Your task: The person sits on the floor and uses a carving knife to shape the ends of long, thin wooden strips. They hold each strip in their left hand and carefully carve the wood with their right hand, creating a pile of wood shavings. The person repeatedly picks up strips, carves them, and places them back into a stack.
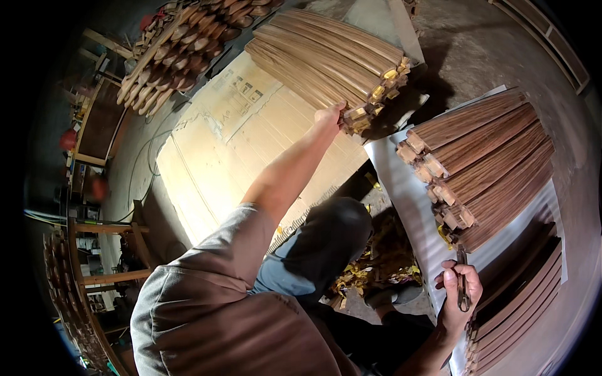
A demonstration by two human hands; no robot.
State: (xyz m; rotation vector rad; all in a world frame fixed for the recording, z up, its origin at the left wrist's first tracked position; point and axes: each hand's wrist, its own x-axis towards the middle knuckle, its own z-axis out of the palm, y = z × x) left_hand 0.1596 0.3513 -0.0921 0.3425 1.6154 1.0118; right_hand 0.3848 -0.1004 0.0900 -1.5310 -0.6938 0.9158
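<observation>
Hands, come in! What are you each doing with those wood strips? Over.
Left hand gripping the end of the pale curved wood-strip stack. Right hand holding a small dark metal tool beside the brown striped wood-strip stack. Nothing between them.

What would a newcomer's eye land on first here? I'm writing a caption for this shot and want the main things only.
Most striking is the outstretched left hand touching the end of a pale bundle of wood strips at the top centre, above a cardboard sheet. On the right, a darker stack of wood strips fans out on a white sheet. At the lower right, the right hand grips a slim dark tool.
</observation>
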